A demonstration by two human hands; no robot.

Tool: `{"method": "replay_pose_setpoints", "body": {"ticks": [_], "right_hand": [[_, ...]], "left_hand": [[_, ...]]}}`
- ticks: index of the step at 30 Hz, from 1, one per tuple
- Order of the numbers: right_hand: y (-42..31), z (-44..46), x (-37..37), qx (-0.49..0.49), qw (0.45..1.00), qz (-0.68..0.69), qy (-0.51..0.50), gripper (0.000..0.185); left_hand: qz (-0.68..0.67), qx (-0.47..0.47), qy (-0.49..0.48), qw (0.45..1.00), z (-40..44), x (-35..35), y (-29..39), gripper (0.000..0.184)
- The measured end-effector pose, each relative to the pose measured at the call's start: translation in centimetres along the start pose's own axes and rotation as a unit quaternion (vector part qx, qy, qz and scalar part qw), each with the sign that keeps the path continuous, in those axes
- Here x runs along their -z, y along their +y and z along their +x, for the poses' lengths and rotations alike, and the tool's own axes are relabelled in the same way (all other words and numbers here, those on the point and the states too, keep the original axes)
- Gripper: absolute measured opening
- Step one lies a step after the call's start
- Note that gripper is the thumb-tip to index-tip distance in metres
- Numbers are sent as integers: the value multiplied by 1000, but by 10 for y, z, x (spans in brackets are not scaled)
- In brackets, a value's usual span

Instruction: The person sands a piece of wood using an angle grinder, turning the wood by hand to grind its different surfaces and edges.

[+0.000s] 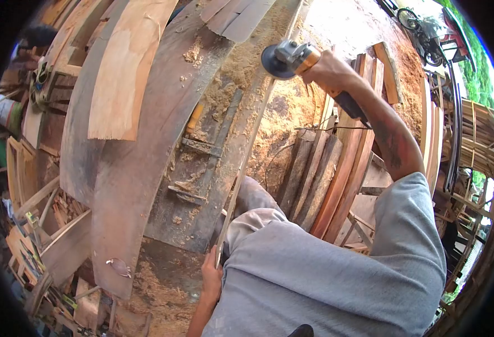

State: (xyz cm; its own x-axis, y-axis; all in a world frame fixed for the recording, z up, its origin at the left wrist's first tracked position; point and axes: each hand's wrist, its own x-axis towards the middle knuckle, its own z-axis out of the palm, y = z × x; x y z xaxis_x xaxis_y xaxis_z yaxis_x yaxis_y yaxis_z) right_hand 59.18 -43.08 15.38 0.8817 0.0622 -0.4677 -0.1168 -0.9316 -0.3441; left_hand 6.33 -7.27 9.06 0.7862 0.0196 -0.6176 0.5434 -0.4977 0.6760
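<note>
My right hand [328, 70] is wrapped around an angle grinder [298, 56] with a yellow body and a dark round disc. The disc is over the far part of a long narrow board edge [248, 151]; whether it touches the wood is unclear. Close to my body, my left hand [211, 275] grips the near end of this board, its fingers partly hidden by the wood. Beside the board lies a sawdust-covered work surface [182, 224] with a metal square [224, 123] and a yellow-handled tool [195, 118].
Wide planks [126, 84] lie on the left. Stacked timber beams [342, 168] stand to the right of the board, with a cord across them. Sawdust [281, 123] covers the ground. Scrap wood [61, 247] is piled at lower left, and a motorcycle [427, 36] stands at upper right.
</note>
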Motion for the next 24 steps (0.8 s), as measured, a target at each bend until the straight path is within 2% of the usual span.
{"method": "replay_pose_setpoints", "body": {"ticks": [4,5,9,12,14,16,19,20,24], "right_hand": [[-27,-43,-9,10,999,12,-39,39],[-25,-48,-15,44,998,10,-32,42],[-34,-82,-36,42,995,42,-83,36],[-56,-118,-41,60,991,26,-119,33],[-58,-134,-55,55,985,-7,-162,37],[-66,-151,-61,85,978,-43,-183,36],[-62,-150,-59,116,980,-24,-157,38],[-63,-146,-44,42,980,-31,-191,40],[-34,-109,-19,59,991,13,-120,33]], "left_hand": [[-15,28,-3,999,1,3,1,69],[-18,40,-5,999,1,3,2,68],[-26,45,0,999,0,2,1,67],[-48,62,11,997,-2,1,0,61],[-39,39,29,998,-2,2,6,49],[-38,52,26,998,-3,5,10,44],[-63,85,25,994,-2,6,20,40],[-88,103,26,990,-2,5,23,39],[-112,113,43,986,-2,-3,13,39]]}}
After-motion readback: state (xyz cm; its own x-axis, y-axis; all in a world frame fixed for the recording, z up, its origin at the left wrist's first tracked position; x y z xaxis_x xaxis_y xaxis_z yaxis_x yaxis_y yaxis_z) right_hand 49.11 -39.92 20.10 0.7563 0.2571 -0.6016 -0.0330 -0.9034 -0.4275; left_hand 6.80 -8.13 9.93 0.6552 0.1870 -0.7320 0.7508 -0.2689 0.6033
